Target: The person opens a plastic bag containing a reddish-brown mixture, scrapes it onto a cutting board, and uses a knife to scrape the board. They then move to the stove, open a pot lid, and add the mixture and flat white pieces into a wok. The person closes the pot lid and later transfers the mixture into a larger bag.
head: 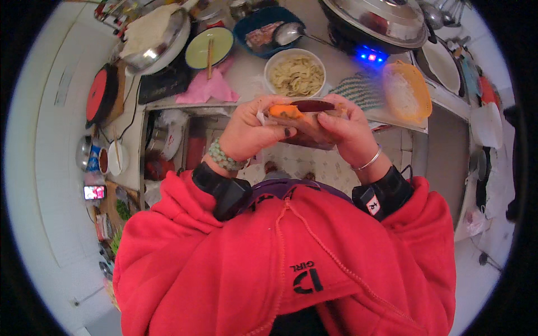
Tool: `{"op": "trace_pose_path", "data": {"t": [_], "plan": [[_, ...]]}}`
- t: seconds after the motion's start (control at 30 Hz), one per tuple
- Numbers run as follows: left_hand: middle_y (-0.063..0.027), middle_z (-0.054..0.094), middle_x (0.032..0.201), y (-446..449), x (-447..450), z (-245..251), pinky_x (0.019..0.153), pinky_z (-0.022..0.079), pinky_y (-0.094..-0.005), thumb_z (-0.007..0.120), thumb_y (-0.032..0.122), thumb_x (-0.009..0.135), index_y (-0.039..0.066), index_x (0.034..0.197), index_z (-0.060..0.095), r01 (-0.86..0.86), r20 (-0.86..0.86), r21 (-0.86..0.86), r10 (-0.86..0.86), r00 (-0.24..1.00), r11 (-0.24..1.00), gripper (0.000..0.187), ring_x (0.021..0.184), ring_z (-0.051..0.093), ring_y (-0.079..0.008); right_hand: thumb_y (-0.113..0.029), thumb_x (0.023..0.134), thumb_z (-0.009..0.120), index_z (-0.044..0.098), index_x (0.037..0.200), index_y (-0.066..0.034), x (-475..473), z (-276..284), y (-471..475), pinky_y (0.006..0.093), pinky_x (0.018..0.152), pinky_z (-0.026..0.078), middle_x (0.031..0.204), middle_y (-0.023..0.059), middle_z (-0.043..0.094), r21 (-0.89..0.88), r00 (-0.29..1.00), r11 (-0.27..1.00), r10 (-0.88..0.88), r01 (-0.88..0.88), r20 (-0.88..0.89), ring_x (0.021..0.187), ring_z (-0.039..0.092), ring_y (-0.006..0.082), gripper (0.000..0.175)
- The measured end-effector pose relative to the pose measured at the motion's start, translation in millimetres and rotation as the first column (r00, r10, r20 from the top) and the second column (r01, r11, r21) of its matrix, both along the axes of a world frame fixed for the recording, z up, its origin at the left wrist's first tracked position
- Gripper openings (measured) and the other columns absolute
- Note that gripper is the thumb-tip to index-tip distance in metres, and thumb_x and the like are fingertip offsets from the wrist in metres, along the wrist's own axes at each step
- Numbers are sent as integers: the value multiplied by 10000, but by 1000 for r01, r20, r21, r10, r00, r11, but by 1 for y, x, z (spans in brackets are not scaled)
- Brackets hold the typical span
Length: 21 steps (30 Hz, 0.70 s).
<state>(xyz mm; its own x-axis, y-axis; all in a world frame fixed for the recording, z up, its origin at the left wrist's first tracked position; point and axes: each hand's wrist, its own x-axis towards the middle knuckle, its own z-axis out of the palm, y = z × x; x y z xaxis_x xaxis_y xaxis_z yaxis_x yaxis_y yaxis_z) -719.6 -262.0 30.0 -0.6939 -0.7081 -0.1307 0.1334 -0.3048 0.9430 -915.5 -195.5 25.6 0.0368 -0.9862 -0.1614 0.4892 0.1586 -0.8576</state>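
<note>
Both of my hands grip a see-through plastic package (309,128) in front of my body. My left hand (253,125) has its left end, with the thumb across the near side. At the right end, my right hand (349,126) presses its thumb on the package near the top. An orange piece (286,111) and a dark red, smooth piece (313,106) show along its upper edge; what they are I cannot tell. Just beyond stands a white bowl (269,77) of pale green, sliced food (297,75).
Behind sit a green bowl (197,46) with chopsticks and a dark blue bowl (241,31) holding meat and a ladle. A lidded pan (378,21) stands on a lit cooker. Near the counter's edge lie a pink cloth (212,88) and an orange basket (424,90).
</note>
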Motion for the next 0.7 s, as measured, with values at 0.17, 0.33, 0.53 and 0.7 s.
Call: {"op": "trace_pose_path", "data": {"t": [0.17, 0.33, 0.53, 0.7], "plan": [[-65, 593, 1034, -31, -45, -12, 771, 454, -248, 635, -33, 718, 20, 1166, 492, 45, 4, 20, -45, 999, 999, 473, 916, 566, -131, -107, 780, 630, 541, 973, -56, -38, -1, -12, 229, 737, 442, 912, 5, 580, 13, 996, 997, -74, 75, -47, 837, 546, 95, 218], [-34, 605, 967, -94, -74, 2, 721, 444, -220, 640, -17, 735, 19, 1108, 530, -2, -156, -114, -16, 988, 994, 391, 856, 555, -92, -124, 793, 617, 491, 1084, -38, -74, 21, -58, 253, 789, 436, 1034, 41, 555, -204, 951, 971, -173, 121, -256, 917, 535, 127, 329], [-34, 604, 967, -163, -97, 18, 767, 433, -227, 658, 11, 732, 8, 1086, 538, 24, -202, -122, -49, 978, 992, 374, 872, 558, -105, -76, 818, 558, 512, 1080, -46, -182, 49, -128, 281, 874, 403, 1057, 44, 554, -322, 601, 892, -451, 317, -659, 1007, 506, 147, 267], [-57, 601, 1004, -194, -120, 22, 814, 428, -260, 652, 61, 730, 7, 1103, 517, 25, -142, -137, -45, 989, 990, 400, 916, 563, -141, -304, 747, 644, 492, 1138, -38, -280, 53, -217, 391, 837, 438, 1039, 163, 562, -642, -317, 760, -637, -104, -703, 968, 550, 316, 496]]}}
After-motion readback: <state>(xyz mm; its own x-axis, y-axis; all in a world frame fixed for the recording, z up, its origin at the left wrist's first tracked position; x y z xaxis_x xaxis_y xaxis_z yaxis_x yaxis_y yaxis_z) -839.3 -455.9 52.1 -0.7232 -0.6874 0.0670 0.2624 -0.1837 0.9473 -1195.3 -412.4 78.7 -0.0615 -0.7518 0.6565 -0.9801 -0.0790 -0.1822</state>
